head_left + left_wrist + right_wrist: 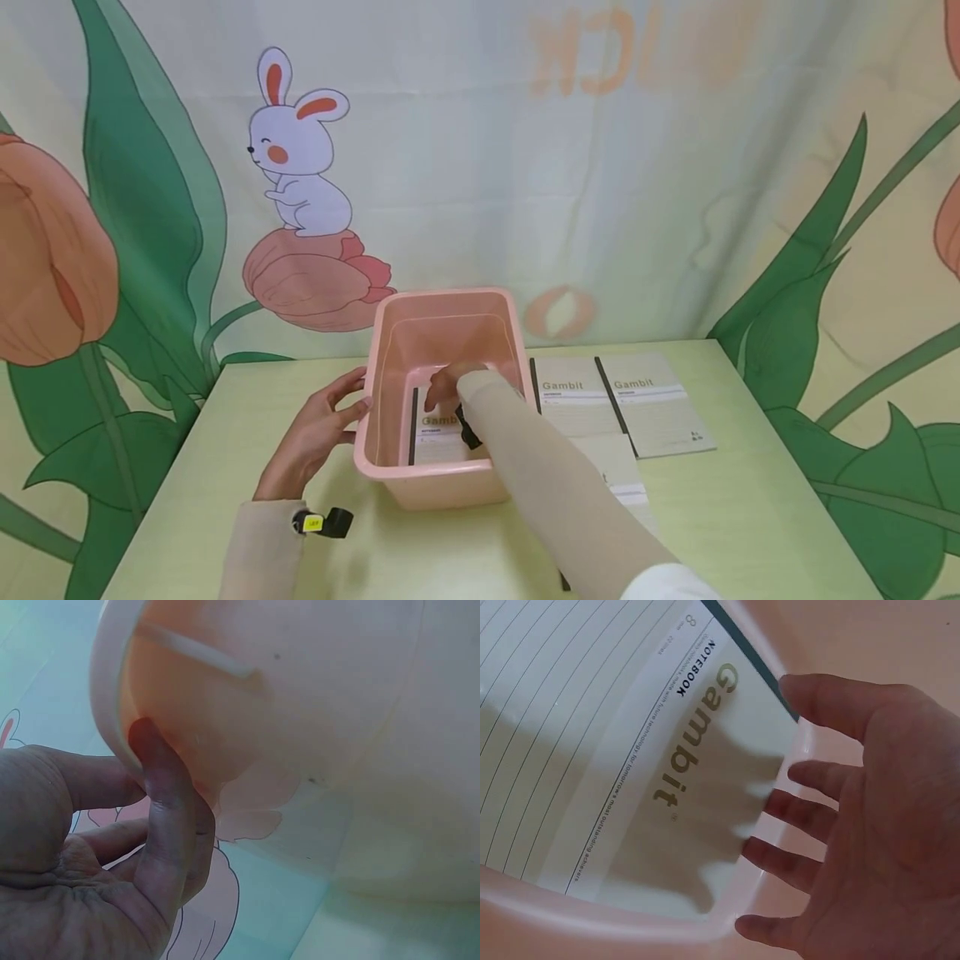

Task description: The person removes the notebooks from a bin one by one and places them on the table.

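Observation:
A pink plastic basin (442, 490) stands on the table. My left hand (318, 425) grips its left rim; in the left wrist view the thumb (161, 761) lies against the basin wall and another finger reaches the rim. My right hand (450, 385) is down inside the basin, over a Gambit notebook (435, 446) lying flat on the bottom. The right wrist view shows its fingers spread near the top edge of that notebook (615, 750), with nothing held. From the head view, the right forearm hides part of the notebook.
Right of the basin lie more Gambit notebooks: one beside it (573, 408), another farther right (663, 417), and one nearer (622, 475) partly under my right sleeve. The pale green table (750, 517) meets a printed curtain (450, 167) behind.

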`<move>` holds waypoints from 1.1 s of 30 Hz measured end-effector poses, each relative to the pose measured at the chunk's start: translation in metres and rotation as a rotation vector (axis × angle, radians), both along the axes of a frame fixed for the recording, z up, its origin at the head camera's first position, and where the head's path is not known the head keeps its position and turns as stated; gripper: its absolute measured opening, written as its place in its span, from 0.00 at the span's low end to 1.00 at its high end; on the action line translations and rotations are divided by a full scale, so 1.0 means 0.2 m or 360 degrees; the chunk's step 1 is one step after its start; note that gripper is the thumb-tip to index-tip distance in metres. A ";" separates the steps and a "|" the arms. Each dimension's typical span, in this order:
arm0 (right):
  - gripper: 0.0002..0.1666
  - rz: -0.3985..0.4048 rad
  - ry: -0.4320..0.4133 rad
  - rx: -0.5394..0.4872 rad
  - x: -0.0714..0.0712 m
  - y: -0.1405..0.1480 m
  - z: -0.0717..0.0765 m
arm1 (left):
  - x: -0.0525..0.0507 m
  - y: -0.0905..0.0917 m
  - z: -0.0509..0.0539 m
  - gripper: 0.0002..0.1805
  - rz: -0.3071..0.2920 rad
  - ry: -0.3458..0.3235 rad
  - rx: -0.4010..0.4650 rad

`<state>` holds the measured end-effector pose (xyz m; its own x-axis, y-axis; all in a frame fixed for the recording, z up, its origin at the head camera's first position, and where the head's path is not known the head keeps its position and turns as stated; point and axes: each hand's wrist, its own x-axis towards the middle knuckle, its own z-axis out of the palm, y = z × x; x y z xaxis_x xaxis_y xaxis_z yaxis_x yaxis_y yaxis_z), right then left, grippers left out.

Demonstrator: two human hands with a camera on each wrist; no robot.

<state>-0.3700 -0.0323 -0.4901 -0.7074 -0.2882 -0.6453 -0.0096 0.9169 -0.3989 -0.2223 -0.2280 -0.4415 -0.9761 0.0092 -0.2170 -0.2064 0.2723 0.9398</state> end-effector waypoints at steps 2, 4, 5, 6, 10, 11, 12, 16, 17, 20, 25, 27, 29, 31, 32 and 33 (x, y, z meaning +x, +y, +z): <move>0.46 -0.0002 0.0065 0.0020 0.00 0.00 0.00 | 0.00 0.00 0.00 0.34 -0.0002 -0.0007 0.0002; 0.42 0.0027 0.0146 0.0052 0.01 -0.01 0.00 | 0.00 0.00 -0.01 0.34 0.0001 -0.0013 0.0003; 0.40 0.0067 0.0189 0.0084 0.01 -0.01 0.00 | 0.00 0.00 -0.01 0.34 0.0001 -0.0016 0.0005; 0.38 0.0108 0.0235 0.0109 0.01 -0.02 0.00 | 0.00 0.01 -0.01 0.34 0.0001 -0.0019 0.0004; 0.40 0.0228 0.0379 0.0055 -0.24 -0.08 -0.37 | 0.00 0.01 -0.02 0.34 0.0007 -0.0019 -0.0005; 0.42 0.0237 0.0376 0.0042 -0.24 -0.08 -0.36 | 0.00 0.01 -0.02 0.34 0.0008 -0.0021 -0.0006; 0.43 0.0238 0.0372 0.0027 -0.23 -0.08 -0.36 | 0.00 0.01 -0.02 0.34 0.0009 -0.0022 -0.0005; 0.44 0.0220 0.0338 0.0080 -0.07 -0.05 -0.10 | -0.01 0.01 -0.02 0.34 0.0017 -0.0029 -0.0004; 0.45 0.0229 0.0325 0.0060 0.03 -0.03 0.04 | -0.01 0.01 -0.02 0.34 0.0020 -0.0031 -0.0007; 0.48 0.0238 0.0329 -0.0018 0.02 -0.04 0.03 | -0.01 0.01 -0.02 0.35 0.0030 -0.0038 -0.0019; 0.47 0.0387 0.0419 -0.0179 -0.01 -0.06 0.00 | -0.01 0.01 0.00 0.35 0.0037 -0.0041 -0.0018; 0.44 0.0461 0.0536 -0.0230 -0.05 -0.07 -0.04 | 0.00 0.01 0.00 0.35 0.0034 -0.0041 -0.0016; 0.41 0.0501 0.0638 -0.0251 -0.10 -0.09 -0.10 | 0.00 0.01 0.01 0.35 0.0027 -0.0041 -0.0010; 0.39 0.0539 0.0779 -0.0316 -0.15 -0.10 -0.13 | 0.00 0.01 0.01 0.35 0.0016 -0.0035 -0.0005; 0.38 0.0555 0.0827 -0.0351 -0.16 -0.10 -0.14 | 0.00 0.01 0.02 0.35 0.0015 -0.0032 -0.0003; 0.37 0.0575 0.0853 -0.0391 -0.16 -0.10 -0.12 | 0.00 0.01 0.02 0.35 0.0015 -0.0027 -0.0003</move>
<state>-0.4021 -0.0533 -0.5148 -0.7428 -0.6588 -0.1195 -0.5511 0.7029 -0.4497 -0.2233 -0.2255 -0.4385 -0.9724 -0.0005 -0.2333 -0.2246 0.2722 0.9356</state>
